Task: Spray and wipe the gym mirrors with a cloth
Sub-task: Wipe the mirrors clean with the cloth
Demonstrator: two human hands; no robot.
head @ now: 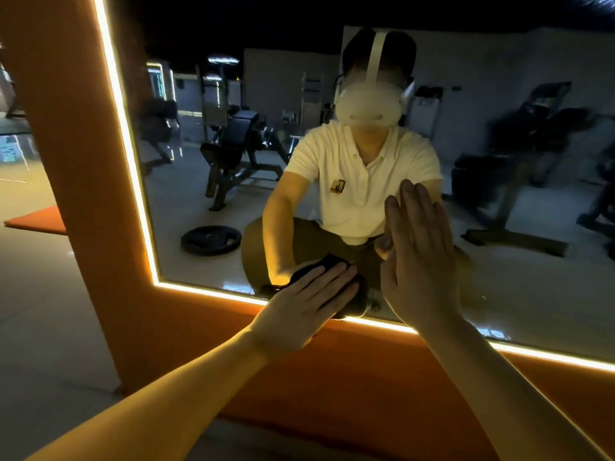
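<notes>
Dim gym, reflected in a wall mirror [186, 201] with an orange frame [83, 194] at 9 o'clock and a lit strip [133, 181] along the inner edge. Low on the glass at 6 o'clock, dark cloth [361, 299] pressed flat under the left hand [299, 307], fingers straight and together, pointing toward 2 o'clock. Just at 3 o'clock of it, right hand [422, 261] flat against the glass, fingers straight, pointing to 12 o'clock, holding nothing. Reflected at 9 o'clock of the hands, weight plate [211, 240] on the floor; bench [238, 144] at 11 o'clock.

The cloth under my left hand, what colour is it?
Black or very dark, seen in the head view: the cloth under the left hand.
</notes>
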